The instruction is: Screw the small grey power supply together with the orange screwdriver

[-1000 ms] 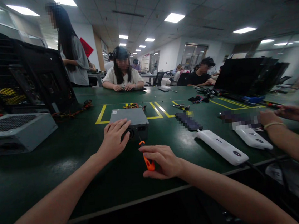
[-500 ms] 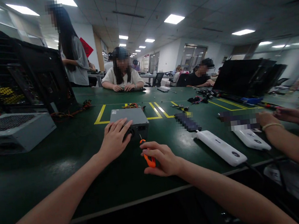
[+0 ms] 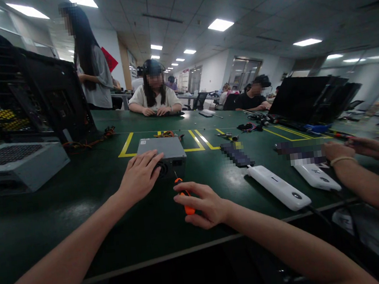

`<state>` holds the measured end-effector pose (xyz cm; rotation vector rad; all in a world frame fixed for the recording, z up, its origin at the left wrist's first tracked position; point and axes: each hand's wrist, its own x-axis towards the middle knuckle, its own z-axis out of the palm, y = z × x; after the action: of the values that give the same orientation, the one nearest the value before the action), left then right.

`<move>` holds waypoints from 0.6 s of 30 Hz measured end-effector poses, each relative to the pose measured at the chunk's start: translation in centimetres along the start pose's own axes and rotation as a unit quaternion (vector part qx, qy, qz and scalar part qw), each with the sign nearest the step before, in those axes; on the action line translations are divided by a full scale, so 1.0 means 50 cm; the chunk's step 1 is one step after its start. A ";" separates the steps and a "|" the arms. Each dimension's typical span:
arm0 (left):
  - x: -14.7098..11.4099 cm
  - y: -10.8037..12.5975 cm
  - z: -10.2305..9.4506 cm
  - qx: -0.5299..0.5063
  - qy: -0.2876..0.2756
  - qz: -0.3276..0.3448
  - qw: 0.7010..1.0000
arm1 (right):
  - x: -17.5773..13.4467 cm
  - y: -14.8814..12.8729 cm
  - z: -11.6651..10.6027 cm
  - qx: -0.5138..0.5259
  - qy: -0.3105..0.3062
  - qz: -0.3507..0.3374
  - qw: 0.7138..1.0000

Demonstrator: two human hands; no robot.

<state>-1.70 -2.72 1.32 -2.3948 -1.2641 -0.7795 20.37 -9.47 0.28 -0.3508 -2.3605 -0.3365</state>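
Grey metal box (image 3: 167, 146) sits directly ahead of the left hand (image 3: 140, 175), which is spread flat over its near top edge, fingers draped, no grip around it. Fan grille (image 3: 164, 169) is just beside those fingertips, on the box's near face. Right hand (image 3: 205, 201) is narrow, holding the orange screwdriver (image 3: 189, 206) loosely between thumb and fingers; shaft points ahead of the hand at the box's near face, can't tell if the tip touches. Orange wires (image 3: 170, 134) are beyond the left hand, behind the box. Containers: dark computer case (image 3: 70, 91), left of and beyond the left hand; boards and something yellow show inside, detail too dim. Second grey box (image 3: 35, 171), left of the left hand, mesh top, contents hidden. White device (image 3: 278, 186) lies right of the right hand, well apart.
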 end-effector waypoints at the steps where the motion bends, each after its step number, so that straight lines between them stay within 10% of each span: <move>1: 0.000 0.001 0.000 0.004 0.000 0.000 1.000 | 0.002 0.000 0.001 -0.007 0.003 -0.003 1.000; 18: -0.004 0.006 0.004 0.018 0.007 0.008 1.000 | 0.020 0.006 0.012 -0.072 -0.011 -0.064 0.995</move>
<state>-1.48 -2.90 1.03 -2.3640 -1.2425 -0.7596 19.39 -8.82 0.57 -0.2723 -2.3927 -0.5680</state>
